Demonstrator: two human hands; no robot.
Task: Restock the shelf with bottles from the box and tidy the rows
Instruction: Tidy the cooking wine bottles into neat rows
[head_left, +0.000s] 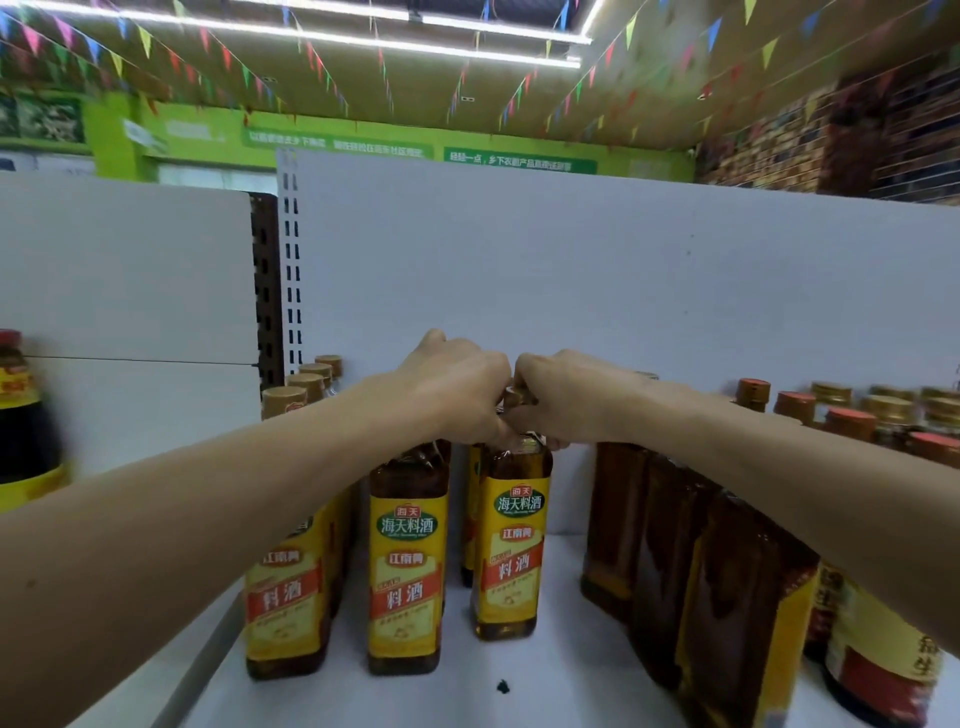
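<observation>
here each upright bottle stands straight beneath its hand: left hand (457, 395) grips the neck of the left bottle (408, 561), right hand (569, 402) the right bottle (514, 540).

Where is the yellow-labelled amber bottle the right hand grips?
The yellow-labelled amber bottle stands centre of the head view on the white shelf, right of the matching bottle under the left hand.

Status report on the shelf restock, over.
Left hand grips a bottle by the neck; right hand grips its neighbour. Both standing on shelf. Nothing blocking.
</observation>
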